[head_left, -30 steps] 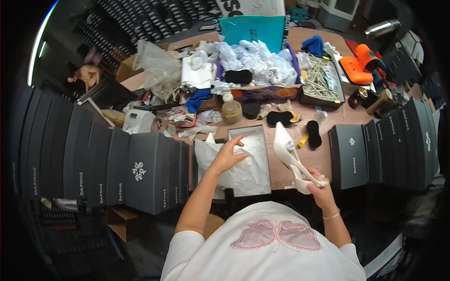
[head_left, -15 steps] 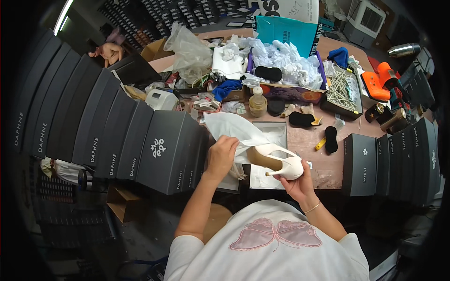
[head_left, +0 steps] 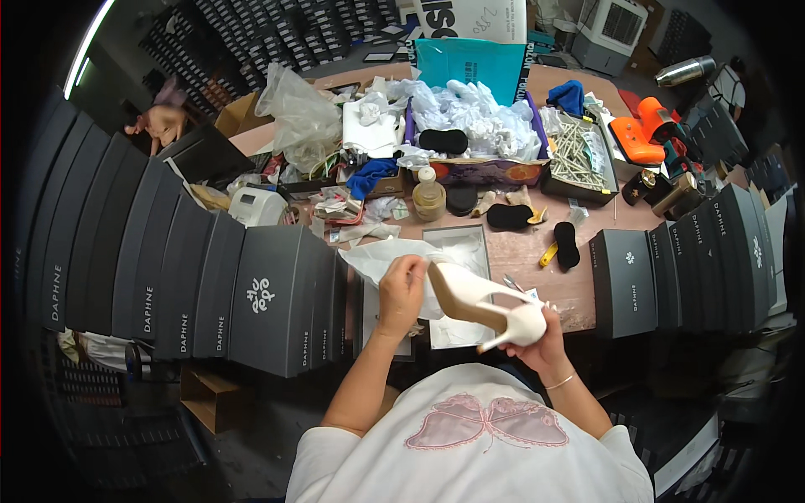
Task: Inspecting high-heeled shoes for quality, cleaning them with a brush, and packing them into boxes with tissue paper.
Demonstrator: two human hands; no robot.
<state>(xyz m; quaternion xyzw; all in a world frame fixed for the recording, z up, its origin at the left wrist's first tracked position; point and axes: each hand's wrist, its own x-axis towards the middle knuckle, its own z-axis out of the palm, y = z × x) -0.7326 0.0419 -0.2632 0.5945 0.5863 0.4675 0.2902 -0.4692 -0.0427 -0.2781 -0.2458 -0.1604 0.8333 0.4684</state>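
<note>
A white high-heeled shoe [head_left: 490, 303] lies tilted above the table, its tan sole partly showing and its toe pointing up and left. My right hand [head_left: 545, 342] is closed around the heel end. Beside the toe, my left hand [head_left: 401, 295] pinches thin white tissue paper [head_left: 373, 258], which spreads out behind the fingers and the toe. Below the shoe stands an open grey shoebox [head_left: 484, 243] lined with white paper. Another open box part [head_left: 370, 302] is at its left, half hidden by my left forearm.
Dark shoeboxes [head_left: 281, 293] stand in a long row at left, and more boxes [head_left: 635, 285] at right. Farther back are a bottle [head_left: 428, 201], black pads [head_left: 509, 217], a yellow-handled brush [head_left: 549, 254], a purple-edged box [head_left: 537, 126] of crumpled tissue and a tray of white sticks [head_left: 579, 155]. A person [head_left: 163, 121] sits far left.
The shoe's toe, earlier covered by the tissue paper, now shows bare in front of it. The paper has dropped lower behind my left hand. The whole view has shifted.
</note>
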